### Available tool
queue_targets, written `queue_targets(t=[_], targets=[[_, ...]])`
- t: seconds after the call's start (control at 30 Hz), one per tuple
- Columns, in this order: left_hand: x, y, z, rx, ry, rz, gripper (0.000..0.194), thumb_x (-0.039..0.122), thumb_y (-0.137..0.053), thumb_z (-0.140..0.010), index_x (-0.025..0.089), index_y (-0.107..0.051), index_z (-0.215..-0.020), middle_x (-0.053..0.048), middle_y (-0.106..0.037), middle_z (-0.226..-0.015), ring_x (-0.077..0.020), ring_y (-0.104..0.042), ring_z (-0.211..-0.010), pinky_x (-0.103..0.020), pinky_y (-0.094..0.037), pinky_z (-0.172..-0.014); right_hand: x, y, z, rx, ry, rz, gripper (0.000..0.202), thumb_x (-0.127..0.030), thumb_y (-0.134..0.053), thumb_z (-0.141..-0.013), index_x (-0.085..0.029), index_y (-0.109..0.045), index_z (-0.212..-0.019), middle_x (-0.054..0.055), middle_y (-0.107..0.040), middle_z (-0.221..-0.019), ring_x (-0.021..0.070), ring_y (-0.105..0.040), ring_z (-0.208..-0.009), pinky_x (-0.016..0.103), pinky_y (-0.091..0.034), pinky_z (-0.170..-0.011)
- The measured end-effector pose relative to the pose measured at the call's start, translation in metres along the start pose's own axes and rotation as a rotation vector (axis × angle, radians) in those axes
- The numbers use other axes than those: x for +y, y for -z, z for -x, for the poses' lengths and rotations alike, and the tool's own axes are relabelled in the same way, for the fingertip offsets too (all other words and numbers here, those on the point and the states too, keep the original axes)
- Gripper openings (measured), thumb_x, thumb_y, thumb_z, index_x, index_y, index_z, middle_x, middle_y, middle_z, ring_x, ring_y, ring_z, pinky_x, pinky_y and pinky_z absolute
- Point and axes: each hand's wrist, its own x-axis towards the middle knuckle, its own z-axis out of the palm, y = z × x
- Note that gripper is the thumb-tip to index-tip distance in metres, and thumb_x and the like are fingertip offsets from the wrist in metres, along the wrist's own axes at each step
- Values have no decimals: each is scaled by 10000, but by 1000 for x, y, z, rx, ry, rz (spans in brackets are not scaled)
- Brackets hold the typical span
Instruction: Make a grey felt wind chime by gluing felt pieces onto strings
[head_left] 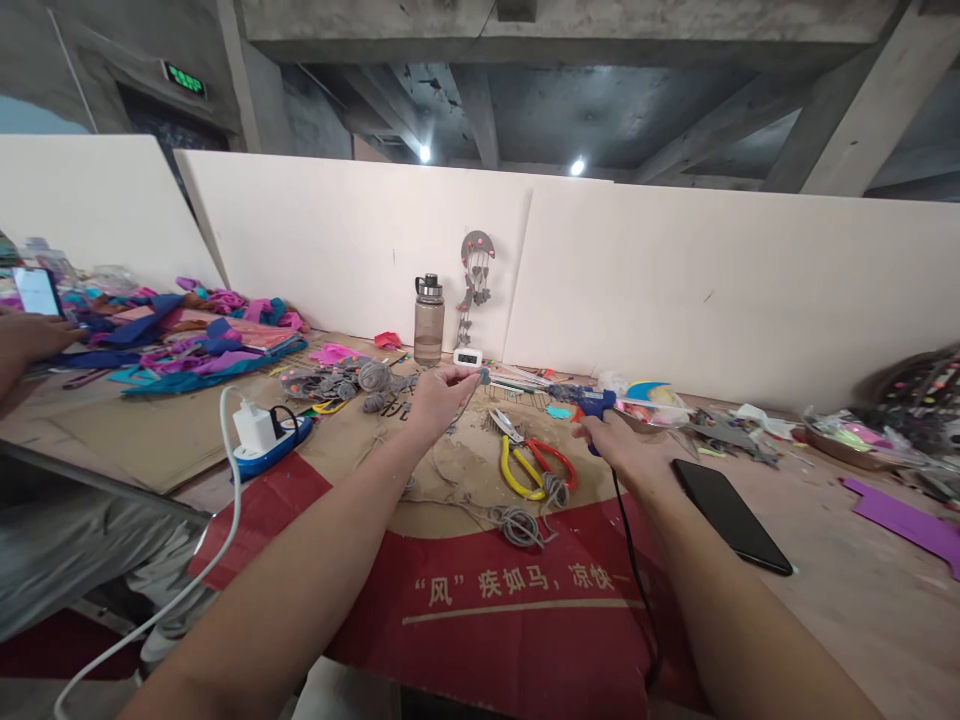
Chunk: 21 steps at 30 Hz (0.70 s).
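My left hand (441,402) is closed in a pinch on a small grey-blue piece (484,376) above the middle of the table. To its right, my right hand (609,438) wraps round a blue glue gun (596,402), whose nozzle points left toward that piece. A black cord (628,540) runs down from the gun. Below and between the hands lie scissors (523,470) with one yellow and one red handle. Coils of grey yarn (520,525) rest near the handles, and loose strands trail leftward. More balled grey yarn (375,376) sits beyond my left forearm.
A water bottle (428,325), a small white clock (468,357) and a grey hanging ornament (478,265) are by the white partition. A phone (731,512) lies right. At left are a power strip (274,445), felt scraps (217,340) and another person's hand (30,345).
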Motion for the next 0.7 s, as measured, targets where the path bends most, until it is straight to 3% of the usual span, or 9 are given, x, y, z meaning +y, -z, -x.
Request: queue_targets(t=[0.13, 0.27, 0.33, 0.4, 0.5, 0.6, 0.7], targets=[[5, -2, 4, 0, -88, -143, 256, 375, -643, -763, 148, -744, -824, 23, -556, -541, -82, -395, -485, -220, -280, -490, 14, 3, -3, 26, -11, 97, 170, -363, -651, -708, -236, -566, -634, 85, -629, -646, 282, -621, -776, 435, -434, -760], [10, -6, 10, 46, -238, -297, 142, 271, -630, -778, 170, -730, -788, -13, -649, -667, -108, -490, -562, -231, -351, -562, -4, -5, 1, 201, -45, 155, 262, -410, -677, -688, -180, -558, -725, 182, -642, -868, 345, -567, -992, 507, -395, -875], [13, -8, 14, 37, -360, -402, 108, 245, -630, -788, 186, -720, -780, -24, -674, -727, -128, -544, -637, -241, -389, -626, -23, -16, 7, 166, -19, -51, 274, -441, -633, -736, -192, -524, -768, 135, -637, -878, 292, -579, -958, 467, -420, -876], [16, -11, 19, -9, -464, -497, 108, 240, -614, -811, 197, -712, -800, -31, -683, -779, -147, -582, -723, -253, -415, -689, -45, -31, 16, 13, 3, -469, 297, -476, -612, -763, -221, -487, -851, 54, -636, -884, 215, -603, -878, 400, -460, -847], [20, -16, 25, -62, -531, -613, 132, 230, -581, -841, 197, -705, -872, -40, -679, -834, -152, -591, -757, -262, -434, -705, -73, -55, 31, -187, -114, -1024, 426, -385, -750, -652, -246, -436, -904, 3, -651, -909, 166, -625, -866, 343, -475, -842], [21, -20, 27, -83, -555, -657, 142, 209, -572, -845, 190, -699, -903, -42, -673, -855, -140, -586, -734, -253, -440, -676, -85, -65, 39, -249, -179, -1238, 508, -282, -818, -567, -247, -417, -877, -45, -637, -784, 126, -617, -725, 320, -493, -792], [20, -23, 28, -97, -557, -644, 128, 189, -581, -831, 195, -696, -887, -26, -673, -837, -124, -582, -709, -240, -439, -665, -85, -63, 40, -303, -221, -1226, 450, -299, -799, -603, -242, -431, -856, -102, -530, -635, 67, -472, -506, 269, -488, -616]])
